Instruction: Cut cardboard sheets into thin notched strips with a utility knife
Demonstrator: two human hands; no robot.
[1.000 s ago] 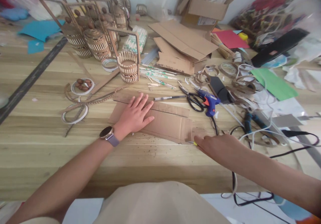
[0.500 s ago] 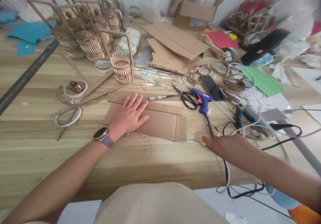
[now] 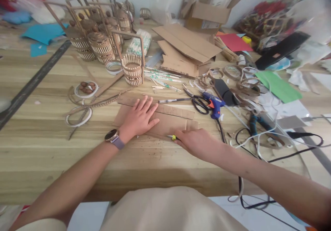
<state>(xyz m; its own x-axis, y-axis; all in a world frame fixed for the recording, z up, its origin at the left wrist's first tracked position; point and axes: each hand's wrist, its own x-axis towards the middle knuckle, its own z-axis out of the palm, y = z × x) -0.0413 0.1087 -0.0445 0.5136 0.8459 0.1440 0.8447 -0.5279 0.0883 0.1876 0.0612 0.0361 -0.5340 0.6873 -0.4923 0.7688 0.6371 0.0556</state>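
My left hand (image 3: 141,117) lies flat with fingers spread on a piece of cardboard (image 3: 168,122) on the wooden table. In my right hand (image 3: 196,141) is a yellow utility knife (image 3: 174,137), its blade at the near edge of the cardboard; most of its handle is hidden by my fingers. Dark crumbs are scattered on the table just in front of the cardboard. Past the cardboard's far edge lie a pen (image 3: 172,100), black-handled scissors (image 3: 200,105) and a blue glue gun (image 3: 214,105).
Small stick baskets with tall handles (image 3: 100,46) stand at the back left, an unlidded one (image 3: 132,70) nearest. Rolls of tape (image 3: 79,116) lie at left. Behind are cardboard sheets (image 3: 186,44) and a box (image 3: 209,13). Pliers (image 3: 254,124) and tangled cables (image 3: 305,136) lie at right.
My right hand has moved left with the utility knife, from beyond the cardboard's right end to the middle of its near edge. My left hand stays flat on the cardboard; the view has shifted slightly.
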